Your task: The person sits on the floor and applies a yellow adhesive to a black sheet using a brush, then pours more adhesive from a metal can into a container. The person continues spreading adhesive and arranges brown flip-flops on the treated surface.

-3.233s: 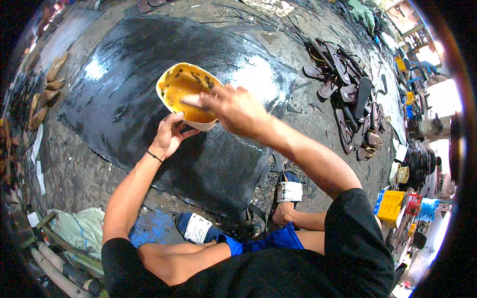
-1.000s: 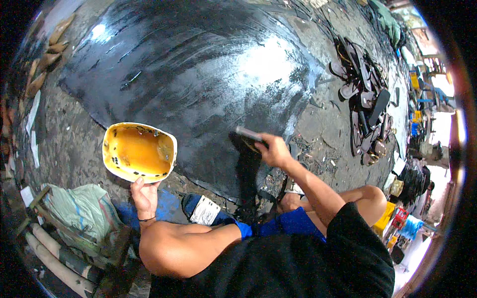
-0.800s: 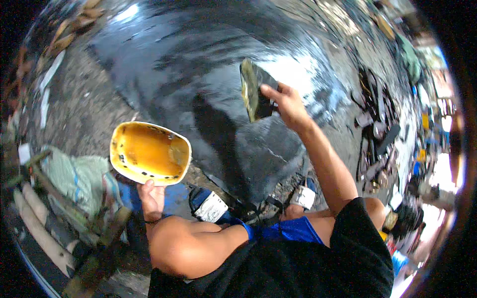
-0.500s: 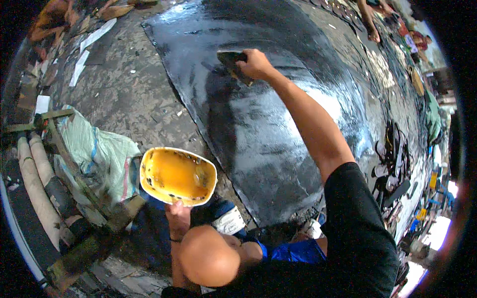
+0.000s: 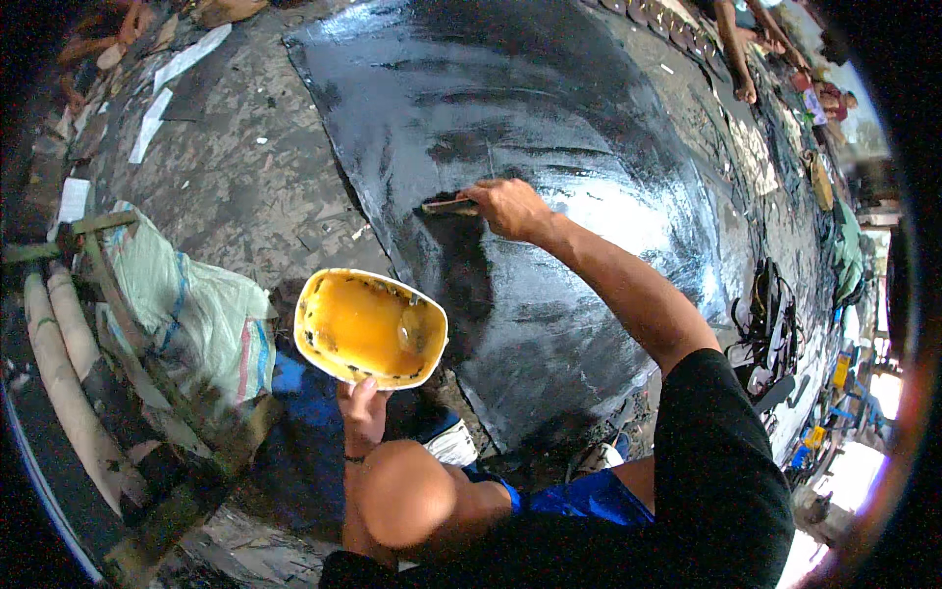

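My left hand (image 5: 363, 410) grips the near rim of a white-edged plastic tub (image 5: 371, 326). Yellow-orange liquid or glue lies inside it, with dark specks stuck along its walls. Out over a large black sheet (image 5: 549, 294), my right hand (image 5: 510, 208) is closed on a flat, dark spreader (image 5: 449, 206), seen nearly edge-on. The spreader's edge rests against or just over the sheet. Wet, glossy streaks cover much of the sheet, which lies flat on the ground. The tub is held off the sheet's left edge, near my knee.
At left, a pale green woven sack (image 5: 196, 304) leans by a wooden frame (image 5: 98, 224) and long rolls (image 5: 74, 393). Black straps (image 5: 770, 314) lie in a heap to the right. White strips (image 5: 150, 126) are on the stained floor. Another person's bare leg (image 5: 736, 54) shows at the top right.
My right hand has drawn the spreader toward me across the sheet and tilted it from broad face to edge-on. The tub has moved slightly right and up in view.
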Demonstrator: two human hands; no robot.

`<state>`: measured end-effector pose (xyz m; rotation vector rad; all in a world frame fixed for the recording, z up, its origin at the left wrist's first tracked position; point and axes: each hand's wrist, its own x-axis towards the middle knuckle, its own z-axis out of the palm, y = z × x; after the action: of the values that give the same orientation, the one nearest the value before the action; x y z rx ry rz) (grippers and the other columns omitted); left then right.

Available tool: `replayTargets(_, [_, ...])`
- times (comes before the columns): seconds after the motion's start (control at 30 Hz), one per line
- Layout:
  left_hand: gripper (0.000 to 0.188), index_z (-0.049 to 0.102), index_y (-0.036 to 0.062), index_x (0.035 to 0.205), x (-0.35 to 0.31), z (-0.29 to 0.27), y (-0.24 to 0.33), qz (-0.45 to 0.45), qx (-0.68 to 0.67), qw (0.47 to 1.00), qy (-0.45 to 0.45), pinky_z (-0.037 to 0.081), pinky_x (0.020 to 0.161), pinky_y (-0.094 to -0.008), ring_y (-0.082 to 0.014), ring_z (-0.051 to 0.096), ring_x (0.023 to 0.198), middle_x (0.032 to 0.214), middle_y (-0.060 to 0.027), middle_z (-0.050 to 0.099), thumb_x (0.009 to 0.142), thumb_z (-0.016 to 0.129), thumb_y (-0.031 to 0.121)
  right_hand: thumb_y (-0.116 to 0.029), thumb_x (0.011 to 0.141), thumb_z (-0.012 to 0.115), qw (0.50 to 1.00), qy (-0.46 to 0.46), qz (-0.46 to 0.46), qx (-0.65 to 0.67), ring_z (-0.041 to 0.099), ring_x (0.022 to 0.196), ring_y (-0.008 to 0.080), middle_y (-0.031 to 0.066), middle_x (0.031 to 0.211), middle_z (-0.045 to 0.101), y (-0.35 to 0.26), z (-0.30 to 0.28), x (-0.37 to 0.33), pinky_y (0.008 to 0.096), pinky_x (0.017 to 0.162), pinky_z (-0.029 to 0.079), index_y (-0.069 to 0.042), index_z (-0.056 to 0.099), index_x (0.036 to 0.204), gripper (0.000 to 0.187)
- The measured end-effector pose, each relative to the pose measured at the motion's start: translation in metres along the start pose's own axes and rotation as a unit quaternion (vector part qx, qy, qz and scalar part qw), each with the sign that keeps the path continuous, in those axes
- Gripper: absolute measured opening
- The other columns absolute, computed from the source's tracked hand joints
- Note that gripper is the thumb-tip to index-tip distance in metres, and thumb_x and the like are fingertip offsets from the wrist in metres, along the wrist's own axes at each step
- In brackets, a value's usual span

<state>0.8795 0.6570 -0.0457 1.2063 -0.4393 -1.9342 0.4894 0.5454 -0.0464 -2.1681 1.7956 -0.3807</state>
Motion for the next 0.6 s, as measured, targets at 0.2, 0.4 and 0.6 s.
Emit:
replayTargets(0.2, [0.037, 0.050, 0.0091, 0.123, 0.024, 0.027, 0.010, 0.034, 0.039, 0.997, -0.054, 0.053, 0.088, -0.0507, -0.0234, 0.056, 0.110, 0.120, -0.0073, 0.055, 0.087, 0.061, 0.010, -0.018, 0.087, 0.066, 0.915, 0.087, 0.137, 0.370, 0.066, 0.077, 0.0183, 0.0137, 0.088, 0.070, -0.056, -0.069, -0.006, 0.0353, 0.069, 0.053, 0.000, 0.063, 0.107, 0.027])
replayTargets(0.4, [0.036, 0.050, 0.0091, 0.123, 0.038, 0.058, -0.002, 0.033, 0.025, 0.995, -0.095, 0.053, 0.090, -0.0529, -0.0245, 0.051, 0.118, 0.125, -0.0074, 0.053, 0.091, 0.057, 0.023, -0.007, 0.081, 0.064, 0.986, 0.121, -0.080, 0.077, 0.061, 0.084, 0.0245, 0.0095, 0.096, 0.063, -0.156, -0.091, -0.055, 0.0339, 0.071, 0.052, -0.007, 0.060, 0.119, 0.038])
replayTargets(0.6, [0.040, 0.050, 0.0088, 0.123, 0.027, 0.080, -0.005, 0.024, 0.002, 0.994, -0.104, 0.055, 0.088, -0.0488, -0.0253, 0.052, 0.113, 0.121, -0.0077, 0.054, 0.089, 0.059, 0.030, -0.011, 0.073, 0.060, 0.976, -0.016, -0.129, -0.177, 0.058, 0.097, 0.0256, 0.0077, 0.102, 0.059, -0.155, -0.116, -0.142, 0.0402, 0.084, 0.046, -0.015, 0.063, 0.113, 0.041])
